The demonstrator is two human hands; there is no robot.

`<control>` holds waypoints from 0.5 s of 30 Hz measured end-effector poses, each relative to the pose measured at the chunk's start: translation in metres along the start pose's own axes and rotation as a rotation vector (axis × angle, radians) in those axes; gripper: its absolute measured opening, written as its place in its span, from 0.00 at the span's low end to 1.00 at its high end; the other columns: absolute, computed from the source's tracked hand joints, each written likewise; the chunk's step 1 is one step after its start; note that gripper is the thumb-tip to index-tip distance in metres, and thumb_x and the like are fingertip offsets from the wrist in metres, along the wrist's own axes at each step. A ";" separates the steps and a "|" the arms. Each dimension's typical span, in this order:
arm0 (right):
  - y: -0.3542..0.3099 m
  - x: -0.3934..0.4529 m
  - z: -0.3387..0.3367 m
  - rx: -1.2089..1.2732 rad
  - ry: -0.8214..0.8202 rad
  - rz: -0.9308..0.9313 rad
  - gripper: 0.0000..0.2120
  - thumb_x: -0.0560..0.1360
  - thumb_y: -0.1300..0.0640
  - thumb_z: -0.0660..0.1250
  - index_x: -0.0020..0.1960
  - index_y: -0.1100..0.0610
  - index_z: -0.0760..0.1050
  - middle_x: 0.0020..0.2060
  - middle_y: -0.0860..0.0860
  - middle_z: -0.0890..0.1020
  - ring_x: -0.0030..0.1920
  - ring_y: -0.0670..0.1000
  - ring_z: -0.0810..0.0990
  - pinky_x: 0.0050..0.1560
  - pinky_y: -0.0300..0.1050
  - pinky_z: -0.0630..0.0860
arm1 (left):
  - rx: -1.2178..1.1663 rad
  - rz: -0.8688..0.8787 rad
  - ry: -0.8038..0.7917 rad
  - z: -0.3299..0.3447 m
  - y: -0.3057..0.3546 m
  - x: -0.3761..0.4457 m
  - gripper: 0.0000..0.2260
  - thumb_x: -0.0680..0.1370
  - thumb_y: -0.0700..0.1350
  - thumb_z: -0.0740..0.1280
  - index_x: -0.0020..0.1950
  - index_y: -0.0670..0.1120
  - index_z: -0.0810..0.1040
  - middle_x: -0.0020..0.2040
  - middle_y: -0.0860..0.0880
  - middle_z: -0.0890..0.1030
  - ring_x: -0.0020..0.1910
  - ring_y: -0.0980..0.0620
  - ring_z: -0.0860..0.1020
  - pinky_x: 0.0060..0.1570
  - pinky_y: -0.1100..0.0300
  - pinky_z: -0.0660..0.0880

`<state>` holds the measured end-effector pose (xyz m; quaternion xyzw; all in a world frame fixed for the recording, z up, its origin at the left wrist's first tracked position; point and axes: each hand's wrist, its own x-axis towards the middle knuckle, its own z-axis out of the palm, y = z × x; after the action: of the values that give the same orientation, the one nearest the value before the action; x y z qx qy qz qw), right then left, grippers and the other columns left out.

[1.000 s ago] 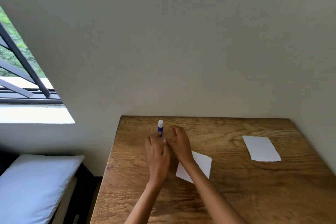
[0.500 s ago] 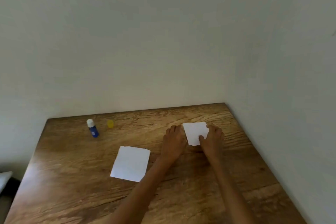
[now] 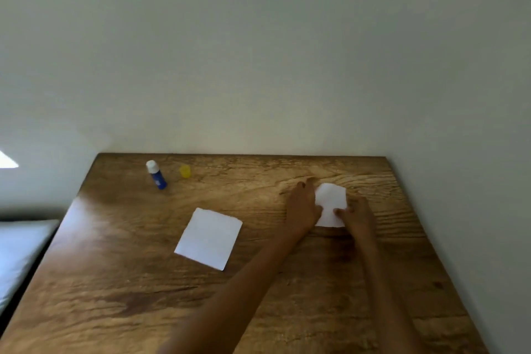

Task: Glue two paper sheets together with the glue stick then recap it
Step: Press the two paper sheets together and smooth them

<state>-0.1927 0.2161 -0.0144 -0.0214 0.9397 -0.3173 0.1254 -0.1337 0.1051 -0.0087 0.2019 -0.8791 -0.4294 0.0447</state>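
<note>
A blue glue stick (image 3: 157,174) with a white tip stands at the far left of the wooden table (image 3: 115,282). Its small yellow cap (image 3: 185,171) sits apart, just to its right. One white paper sheet (image 3: 208,239) lies flat mid-table. A second, smaller sheet (image 3: 330,201) is at the far right, its top edge curling up. My left hand (image 3: 301,208) holds that sheet's left edge. My right hand (image 3: 357,215) pinches its right side, thumb on top of the paper.
The table stands in a corner, with a plain wall along its far edge and another close on the right. A pale pillow (image 3: 17,250) lies beyond the table's left edge.
A second ago both hands were at the glue stick; they have moved right to the far sheet. Since half a second ago the sheet's edges have lifted between the hands.
</note>
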 end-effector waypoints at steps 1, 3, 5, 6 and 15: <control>-0.002 -0.003 0.001 0.051 0.005 0.031 0.24 0.73 0.56 0.68 0.67 0.59 0.67 0.65 0.60 0.72 0.62 0.60 0.72 0.57 0.52 0.70 | -0.148 -0.025 0.014 -0.004 0.000 -0.005 0.27 0.74 0.37 0.65 0.72 0.43 0.60 0.67 0.40 0.69 0.66 0.43 0.68 0.63 0.50 0.67; -0.005 -0.012 0.002 0.146 0.020 0.081 0.23 0.73 0.55 0.68 0.66 0.58 0.68 0.65 0.59 0.72 0.60 0.60 0.73 0.50 0.48 0.70 | -0.388 -0.083 0.057 -0.012 -0.001 -0.015 0.26 0.75 0.36 0.65 0.71 0.44 0.62 0.65 0.41 0.72 0.63 0.44 0.72 0.57 0.52 0.72; -0.009 -0.023 0.004 0.249 0.026 0.090 0.22 0.73 0.53 0.68 0.65 0.57 0.69 0.64 0.59 0.73 0.59 0.59 0.73 0.47 0.48 0.72 | -0.526 -0.142 0.115 -0.022 -0.008 -0.025 0.25 0.75 0.37 0.66 0.69 0.48 0.64 0.62 0.42 0.76 0.56 0.48 0.76 0.47 0.58 0.76; -0.012 -0.031 0.004 0.292 0.018 0.084 0.22 0.73 0.53 0.68 0.65 0.58 0.69 0.64 0.59 0.73 0.59 0.59 0.74 0.47 0.48 0.73 | -0.562 -0.161 0.139 -0.029 -0.013 -0.030 0.24 0.74 0.38 0.67 0.68 0.49 0.65 0.61 0.43 0.77 0.53 0.49 0.76 0.42 0.61 0.75; -0.063 -0.121 0.037 0.599 -0.279 0.119 0.14 0.75 0.55 0.66 0.59 0.58 0.74 0.49 0.53 0.81 0.47 0.51 0.78 0.39 0.42 0.74 | -0.589 -0.229 0.212 -0.112 -0.087 -0.087 0.14 0.75 0.43 0.69 0.59 0.47 0.74 0.60 0.48 0.77 0.55 0.50 0.77 0.49 0.59 0.75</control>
<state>-0.0685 0.1579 0.0221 0.0283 0.7780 -0.5657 0.2717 0.0014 0.0089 0.0019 0.3212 -0.6792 -0.6440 0.1440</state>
